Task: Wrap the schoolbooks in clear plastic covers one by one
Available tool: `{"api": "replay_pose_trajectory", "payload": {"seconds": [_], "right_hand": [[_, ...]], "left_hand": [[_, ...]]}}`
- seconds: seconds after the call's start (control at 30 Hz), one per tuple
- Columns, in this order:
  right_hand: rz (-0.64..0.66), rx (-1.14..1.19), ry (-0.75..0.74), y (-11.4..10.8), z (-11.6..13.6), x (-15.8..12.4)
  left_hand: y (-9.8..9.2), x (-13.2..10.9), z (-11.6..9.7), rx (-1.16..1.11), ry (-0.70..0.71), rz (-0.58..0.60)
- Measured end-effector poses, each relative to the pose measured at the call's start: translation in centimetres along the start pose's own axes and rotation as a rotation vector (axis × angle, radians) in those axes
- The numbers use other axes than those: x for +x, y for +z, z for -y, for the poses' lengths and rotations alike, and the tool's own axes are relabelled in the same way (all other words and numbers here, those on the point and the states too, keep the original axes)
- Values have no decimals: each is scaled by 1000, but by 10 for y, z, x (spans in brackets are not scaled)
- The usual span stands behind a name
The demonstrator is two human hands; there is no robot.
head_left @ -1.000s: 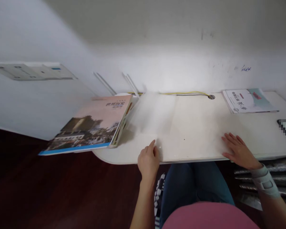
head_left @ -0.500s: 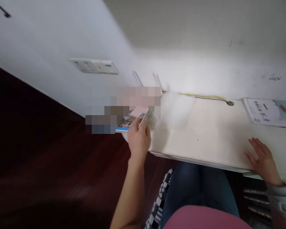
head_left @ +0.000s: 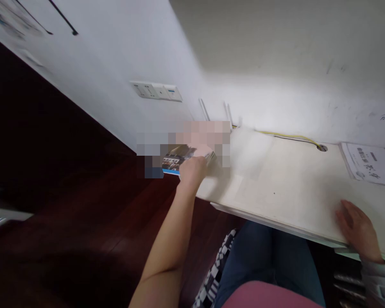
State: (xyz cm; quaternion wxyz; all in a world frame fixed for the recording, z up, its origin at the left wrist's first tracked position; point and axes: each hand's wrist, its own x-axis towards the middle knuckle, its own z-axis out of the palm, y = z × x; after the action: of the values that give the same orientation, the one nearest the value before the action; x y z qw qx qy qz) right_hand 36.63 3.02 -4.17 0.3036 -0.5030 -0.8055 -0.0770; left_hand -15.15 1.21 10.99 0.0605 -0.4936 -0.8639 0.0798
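My left hand point(head_left: 193, 172) is closed on the right side of a book point(head_left: 170, 164) at the desk's left end. Its glossy cover carries photos and a blue strip along the near edge. A blurred patch of the picture hides the far part of the book. My right hand point(head_left: 357, 229) holds nothing and lies at the front edge of the white desk point(head_left: 295, 188), its fingers loosely bent and a little apart.
A white and green booklet point(head_left: 368, 164) lies at the desk's right. A yellow cable point(head_left: 288, 134) runs along the wall into a round hole point(head_left: 322, 148). A socket panel point(head_left: 156, 91) is on the left wall, and thin white antennas point(head_left: 204, 109) rise near the corner.
The view has shifted left, so the desk and wall sit farther right. My left hand has turned over the book while keeping hold. The right hand's fingers have drawn in slightly.
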Motion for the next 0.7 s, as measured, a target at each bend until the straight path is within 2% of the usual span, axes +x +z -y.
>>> {"api": "replay_pose_trajectory", "payload": {"seconds": [0.13, 0.23, 0.33, 0.4, 0.47, 0.6, 0.7], "right_hand": [[-2, -3, 12, -2, 3, 2], [3, -10, 14, -3, 6, 2], [3, -22, 5, -2, 6, 2], [1, -28, -6, 0, 5, 1], [8, -31, -26, 2, 5, 1], [29, -53, -48, 4, 5, 2], [41, -64, -42, 4, 6, 2]], "left_hand": [[-11, 4, 7, 0, -3, -19], [-10, 3, 4, -10, -20, -43], [-9, 1, -2, 7, 28, -46], [-15, -1, -1, 20, 42, -53], [-30, -4, 7, 10, -33, -89], [-72, -25, 28, -57, -245, -235], [-97, -51, 33, -145, -305, -492]]}}
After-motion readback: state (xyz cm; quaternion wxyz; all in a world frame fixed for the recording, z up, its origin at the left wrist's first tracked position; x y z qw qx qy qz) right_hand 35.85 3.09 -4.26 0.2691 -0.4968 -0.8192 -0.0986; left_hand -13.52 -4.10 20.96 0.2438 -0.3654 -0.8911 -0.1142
